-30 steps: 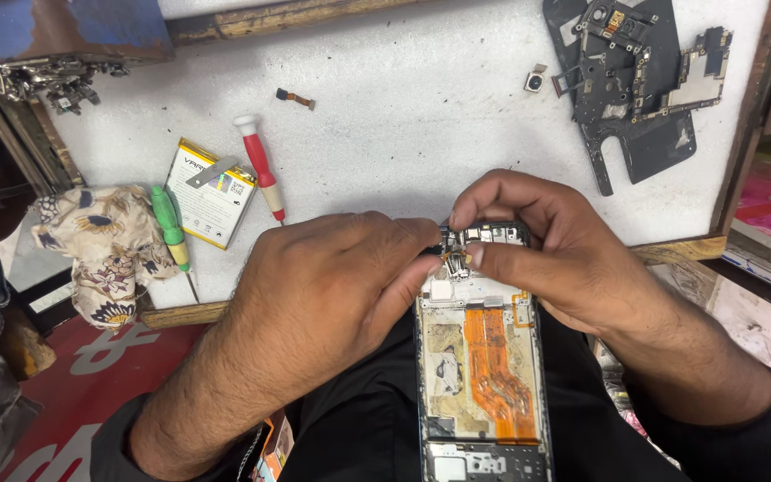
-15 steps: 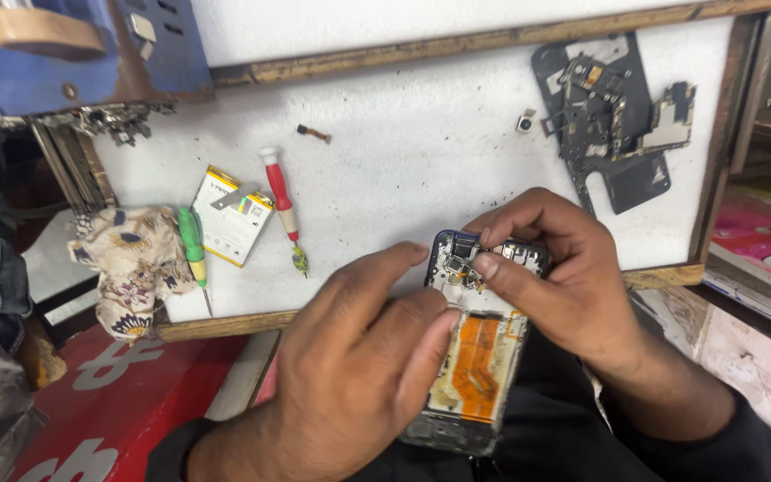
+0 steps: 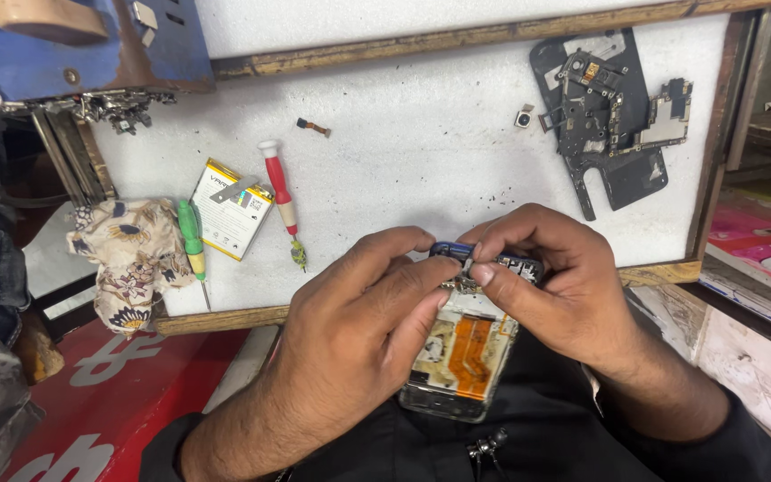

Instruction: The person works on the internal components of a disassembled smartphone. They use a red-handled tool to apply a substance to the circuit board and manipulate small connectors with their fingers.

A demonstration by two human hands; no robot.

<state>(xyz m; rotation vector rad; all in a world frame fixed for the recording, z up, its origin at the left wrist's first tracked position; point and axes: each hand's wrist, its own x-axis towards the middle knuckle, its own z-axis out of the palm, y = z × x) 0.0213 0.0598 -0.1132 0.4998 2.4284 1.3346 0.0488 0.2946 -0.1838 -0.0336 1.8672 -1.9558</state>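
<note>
Counter [image 3: 421,143], white with a wooden rim, carries a dismantled black phone back [image 3: 609,116] and a red-handled screwdriver [image 3: 280,192]. Below its edge, left hand [image 3: 350,348] and right hand [image 3: 555,286] hold an opened phone with orange flex cable [image 3: 466,357], fingers [image 3: 457,272] pinching its top edge.

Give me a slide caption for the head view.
Both hands, left hand and right hand, pinch the top of an opened phone.

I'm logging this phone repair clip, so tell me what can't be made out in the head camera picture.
- Head view: top end of the opened phone with the orange flex cable, covered by the left hand and right hand.
- Head view: the small part pinched between the fingertips, too small to tell.
- Head view: blue metal stand, cut off by the top edge.
</note>
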